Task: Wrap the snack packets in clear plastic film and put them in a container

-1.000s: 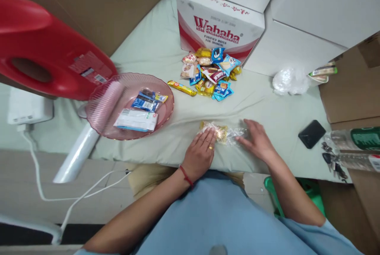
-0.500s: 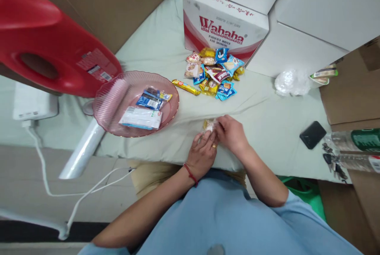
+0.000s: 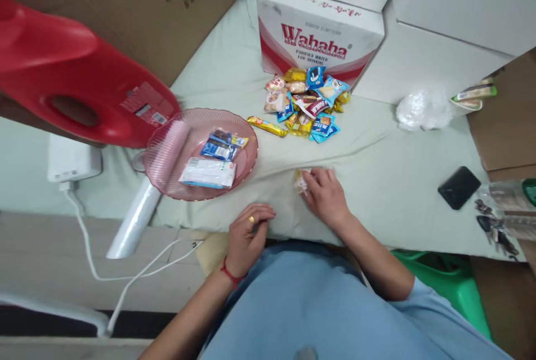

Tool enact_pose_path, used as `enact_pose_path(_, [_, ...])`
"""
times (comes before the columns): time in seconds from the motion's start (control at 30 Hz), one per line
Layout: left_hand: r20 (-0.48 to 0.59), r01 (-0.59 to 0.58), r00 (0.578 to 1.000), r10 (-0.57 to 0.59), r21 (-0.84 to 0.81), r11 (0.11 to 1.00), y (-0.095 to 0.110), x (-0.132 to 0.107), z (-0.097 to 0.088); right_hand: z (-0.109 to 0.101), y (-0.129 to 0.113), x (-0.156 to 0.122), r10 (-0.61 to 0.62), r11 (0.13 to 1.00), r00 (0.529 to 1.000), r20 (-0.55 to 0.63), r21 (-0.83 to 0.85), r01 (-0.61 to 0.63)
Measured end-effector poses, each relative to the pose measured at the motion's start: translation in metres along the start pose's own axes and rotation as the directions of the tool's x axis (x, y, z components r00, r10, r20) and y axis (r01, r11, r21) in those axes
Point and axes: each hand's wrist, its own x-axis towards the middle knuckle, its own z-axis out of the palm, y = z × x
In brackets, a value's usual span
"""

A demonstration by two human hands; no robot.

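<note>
My right hand (image 3: 324,195) rests on the pale green cloth and closes on a small clear-wrapped yellow snack (image 3: 300,180), bunched under its fingertips. My left hand (image 3: 247,231) sits at the near edge of the cloth with its fingers curled in and nothing visible in them; a ring and a red wrist cord show. To the left stands a pink ribbed plate (image 3: 167,148) with a white packet (image 3: 208,172) and blue packets (image 3: 221,145) in it. A pile of several small snack packets (image 3: 305,103) lies further back.
A Wahaha carton (image 3: 314,36) stands behind the pile, with white boxes to its right. A red plastic object (image 3: 71,92) overhangs the left. A crumpled clear bag (image 3: 422,109), a black phone (image 3: 459,187), keys and a bottle (image 3: 498,220) lie at right. A white cable (image 3: 125,276) trails at left.
Both hands were flat on the spread wrapper, then bunched it together. Now my left hand has drawn back to the cloth's near edge while my right hand keeps the bunched snack.
</note>
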Motion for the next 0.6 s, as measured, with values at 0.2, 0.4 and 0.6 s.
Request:
enact_pose_path(0.2, [0.004, 0.182, 0.983, -0.182, -0.114, 0.977, 0.015, 0.015, 0.011, -0.03, 0.004, 0.004, 0.291, 0.657, 0.956, -0.035, 0.734, -0.173])
enact_pose_path(0.4, [0.206, 0.424, 0.901, -0.38, -0.249, 0.87, 0.031, 0.048, 0.027, -0.021, -0.023, 0.004, 0.237, 0.246, 0.915, 0.327, 0.891, -0.382])
enact_pose_path(0.6, [0.229, 0.478, 0.875, -0.426, -0.278, 0.833, 0.045, 0.087, -0.014, -0.029, -0.031, 0.007, 0.191, 0.262, 0.95, 0.246, 0.92, -0.291])
